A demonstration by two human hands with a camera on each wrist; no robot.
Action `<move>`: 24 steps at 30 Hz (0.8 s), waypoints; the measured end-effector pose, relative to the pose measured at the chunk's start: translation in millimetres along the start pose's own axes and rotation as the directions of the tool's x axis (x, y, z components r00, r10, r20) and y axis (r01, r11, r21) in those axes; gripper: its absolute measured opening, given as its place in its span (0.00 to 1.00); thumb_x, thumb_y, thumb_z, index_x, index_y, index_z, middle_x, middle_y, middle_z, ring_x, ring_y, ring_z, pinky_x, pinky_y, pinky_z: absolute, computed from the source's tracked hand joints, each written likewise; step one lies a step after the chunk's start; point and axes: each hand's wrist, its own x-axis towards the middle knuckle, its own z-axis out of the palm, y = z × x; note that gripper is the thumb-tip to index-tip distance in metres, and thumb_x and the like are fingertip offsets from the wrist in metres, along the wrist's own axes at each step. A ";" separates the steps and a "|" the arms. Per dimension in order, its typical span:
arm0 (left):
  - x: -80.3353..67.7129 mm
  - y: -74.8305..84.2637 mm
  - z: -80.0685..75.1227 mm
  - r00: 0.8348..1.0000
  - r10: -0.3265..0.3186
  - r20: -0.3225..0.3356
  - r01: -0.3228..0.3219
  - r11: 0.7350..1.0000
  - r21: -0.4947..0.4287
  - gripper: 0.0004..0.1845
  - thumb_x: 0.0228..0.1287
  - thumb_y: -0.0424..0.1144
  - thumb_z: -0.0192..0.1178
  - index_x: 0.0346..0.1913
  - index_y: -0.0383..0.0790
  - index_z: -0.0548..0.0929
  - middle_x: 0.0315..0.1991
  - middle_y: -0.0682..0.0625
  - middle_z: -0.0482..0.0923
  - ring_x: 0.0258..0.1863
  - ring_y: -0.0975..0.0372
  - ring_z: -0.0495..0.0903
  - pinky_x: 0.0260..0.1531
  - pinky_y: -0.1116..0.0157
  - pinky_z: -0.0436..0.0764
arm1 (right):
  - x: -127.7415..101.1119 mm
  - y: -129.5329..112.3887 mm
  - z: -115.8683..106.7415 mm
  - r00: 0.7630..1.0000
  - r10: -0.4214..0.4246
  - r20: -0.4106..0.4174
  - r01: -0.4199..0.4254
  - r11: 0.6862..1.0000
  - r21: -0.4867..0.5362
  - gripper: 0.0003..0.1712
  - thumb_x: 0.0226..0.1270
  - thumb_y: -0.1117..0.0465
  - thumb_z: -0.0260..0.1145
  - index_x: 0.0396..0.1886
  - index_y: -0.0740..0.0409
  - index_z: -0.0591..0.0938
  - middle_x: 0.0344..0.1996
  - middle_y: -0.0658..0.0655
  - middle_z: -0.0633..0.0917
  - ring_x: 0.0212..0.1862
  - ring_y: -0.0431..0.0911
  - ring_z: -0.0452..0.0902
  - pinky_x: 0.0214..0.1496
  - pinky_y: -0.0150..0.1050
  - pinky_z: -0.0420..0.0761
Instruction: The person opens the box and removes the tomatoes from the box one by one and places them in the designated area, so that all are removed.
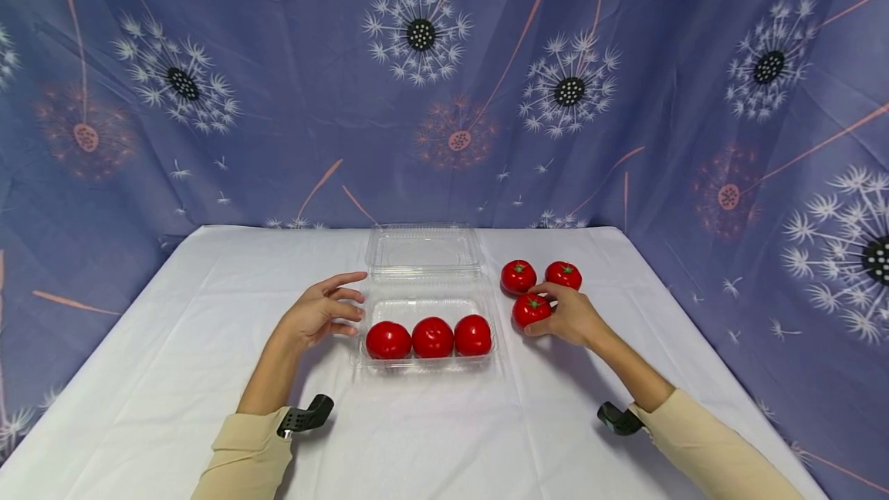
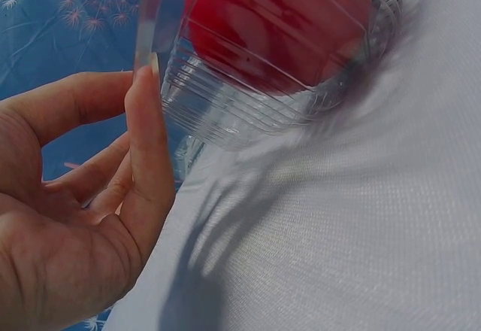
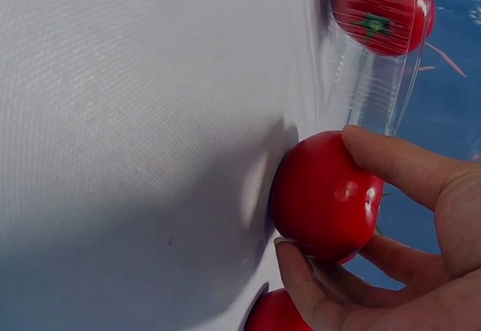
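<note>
Right hand gripped the near tomato at right, left hand hovered loosely spread, empty, beside the clear container.

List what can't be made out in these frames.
Head: part of the gripped tomato, covered by the right hand.
Left wrist: top of the boxed tomato in the clear plastic clamshell, cut by top edge.
Left wrist: whether left hand touches the clamshell; a fingertip overlaps it.
Right wrist: lower tomato, cut by bottom edge.
Right wrist: dark speck on white tablecloth, too small to identify.
</note>
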 end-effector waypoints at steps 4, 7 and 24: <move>0.1 -0.4 -0.3 1.000 0.000 0.002 0.000 1.000 0.002 0.44 0.57 0.21 0.64 0.78 0.36 0.61 0.47 0.44 0.75 0.29 0.62 0.84 0.27 0.65 0.88 | -0.6 -0.7 -0.5 1.000 0.005 0.004 -0.005 1.000 -0.001 0.40 0.47 0.56 0.83 0.62 0.60 0.80 0.51 0.64 0.84 0.53 0.60 0.80 0.55 0.57 0.83; 0.3 -0.7 -0.4 1.000 0.001 0.004 -0.001 1.000 0.000 0.44 0.56 0.21 0.64 0.78 0.36 0.61 0.47 0.44 0.75 0.29 0.62 0.83 0.27 0.65 0.88 | -0.7 -2.4 -1.9 1.000 0.007 0.017 -0.007 1.000 -0.005 0.41 0.47 0.56 0.83 0.63 0.60 0.79 0.53 0.65 0.83 0.55 0.60 0.79 0.54 0.57 0.83; 0.6 -0.6 -0.7 1.000 -0.004 0.007 0.004 1.000 -0.017 0.44 0.56 0.21 0.64 0.77 0.37 0.61 0.46 0.45 0.76 0.28 0.62 0.83 0.27 0.65 0.88 | 8.5 -27.6 -23.8 1.000 -0.006 -0.017 0.006 1.000 -0.031 0.42 0.53 0.54 0.80 0.68 0.59 0.75 0.56 0.69 0.81 0.58 0.62 0.76 0.50 0.54 0.86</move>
